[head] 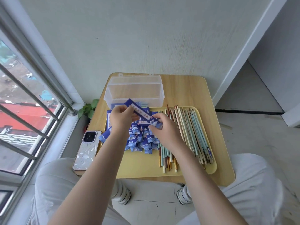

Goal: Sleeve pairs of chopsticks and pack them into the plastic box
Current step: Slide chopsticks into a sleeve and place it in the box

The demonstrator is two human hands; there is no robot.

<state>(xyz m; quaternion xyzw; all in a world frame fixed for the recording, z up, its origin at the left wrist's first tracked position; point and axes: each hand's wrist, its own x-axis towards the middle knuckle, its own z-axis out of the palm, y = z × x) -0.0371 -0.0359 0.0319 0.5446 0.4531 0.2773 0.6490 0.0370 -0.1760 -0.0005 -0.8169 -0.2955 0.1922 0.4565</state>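
Phone point(87, 150) lies at the desk's point(215, 120) near left edge. Left hand point(121, 118) pinches the far left end of one blue sleeve point(142, 113), lifted above the sleeve pile point(141, 138) on the yellow tray point(211, 168). Right hand point(164, 129) grips the near right end. The sleeve's long axis runs from far left to near right, spanning both hands. Whether it already contains chopsticks cannot be determined. Loose chopsticks point(191, 135) lie on the tray just right of the right hand, long axes running near to far; the right hand is nearer them. Plastic box point(134, 90) stands open just beyond the hands, some sleeves apparently inside.
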